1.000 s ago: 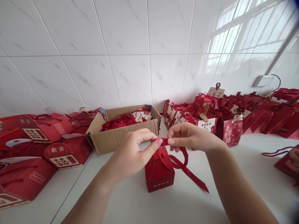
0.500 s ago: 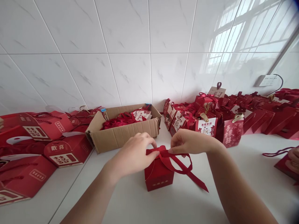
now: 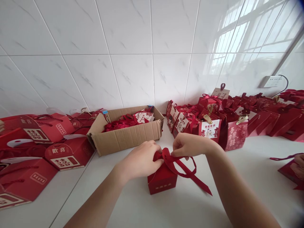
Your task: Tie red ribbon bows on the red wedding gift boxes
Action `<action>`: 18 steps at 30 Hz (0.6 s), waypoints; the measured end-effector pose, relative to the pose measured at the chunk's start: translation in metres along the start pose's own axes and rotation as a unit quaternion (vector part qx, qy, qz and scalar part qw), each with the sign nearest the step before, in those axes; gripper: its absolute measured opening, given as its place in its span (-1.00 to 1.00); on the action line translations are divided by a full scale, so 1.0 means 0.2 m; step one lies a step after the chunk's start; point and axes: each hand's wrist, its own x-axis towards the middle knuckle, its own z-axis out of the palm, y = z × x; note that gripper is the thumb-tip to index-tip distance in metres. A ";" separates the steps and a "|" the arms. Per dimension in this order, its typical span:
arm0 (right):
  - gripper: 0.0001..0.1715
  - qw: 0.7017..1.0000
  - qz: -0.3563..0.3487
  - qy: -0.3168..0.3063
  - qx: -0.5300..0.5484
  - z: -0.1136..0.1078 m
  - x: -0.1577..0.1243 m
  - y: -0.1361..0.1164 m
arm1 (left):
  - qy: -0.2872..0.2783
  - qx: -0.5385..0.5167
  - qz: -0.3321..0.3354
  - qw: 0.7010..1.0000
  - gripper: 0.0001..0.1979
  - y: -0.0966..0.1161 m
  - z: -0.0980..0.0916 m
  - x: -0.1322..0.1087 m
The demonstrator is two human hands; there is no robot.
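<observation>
A small red box (image 3: 162,182) with gold lettering stands upright on the white table in front of me. Red ribbon (image 3: 190,174) is looped at its top, with a loop and a loose tail lying out to the right. My left hand (image 3: 145,158) pinches the ribbon at the upper left of the box, fingers closed. On the other side, my right hand (image 3: 186,146) has its fingertips closed on the ribbon, just right of the small upright loop. The fingers of both hands partly hide the ribbon and the box top.
Behind the box lies an open cardboard box (image 3: 125,138) of red ribbons and tags. Red gift boxes (image 3: 68,153) are piled left, and red bags (image 3: 235,134) fill the back right. Another person's hand (image 3: 298,166) holds a red item at the right edge.
My left hand has shifted slightly right, its fingers now closed tighter on the ribbon. A small ribbon loop now rises between my hands. The other person's hand has moved slightly left.
</observation>
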 end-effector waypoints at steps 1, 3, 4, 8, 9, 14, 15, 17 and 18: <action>-0.76 1.000 -0.006 0.003 0.004 0.00 0.00 0.00 | 0.004 -0.010 0.002 1.000 -0.77 0.00 0.00 0.00; -0.74 1.000 -0.015 0.016 0.012 0.00 0.01 0.01 | 0.009 -0.030 0.003 1.000 -0.76 0.00 0.01 0.01; -0.73 0.999 -0.018 0.023 0.017 0.00 0.02 0.01 | 0.011 -0.038 0.002 0.999 -0.75 -0.01 0.01 0.02; -0.71 0.998 -0.026 0.031 0.037 -0.01 0.03 0.02 | 0.016 -0.059 -0.003 0.998 -0.73 -0.01 0.02 0.02; -0.71 0.999 -0.026 0.028 0.038 -0.01 0.03 0.03 | 0.017 -0.065 -0.003 0.998 -0.73 -0.01 0.02 0.02; -0.67 0.998 -0.043 -0.002 0.055 -0.01 0.03 0.03 | 0.018 -0.080 -0.002 0.997 -0.73 -0.02 0.03 0.03; -0.67 0.997 -0.048 -0.008 0.061 -0.01 0.03 0.03 | 0.021 -0.079 0.002 0.997 -0.74 -0.03 0.03 0.03; -0.68 0.996 -0.052 -0.016 0.070 -0.02 0.03 0.03 | 0.026 -0.075 0.009 0.997 -0.75 -0.03 0.03 0.03; -0.69 0.996 -0.052 -0.018 0.072 -0.02 0.04 0.04 | 0.026 -0.073 0.011 0.997 -0.75 -0.03 0.03 0.04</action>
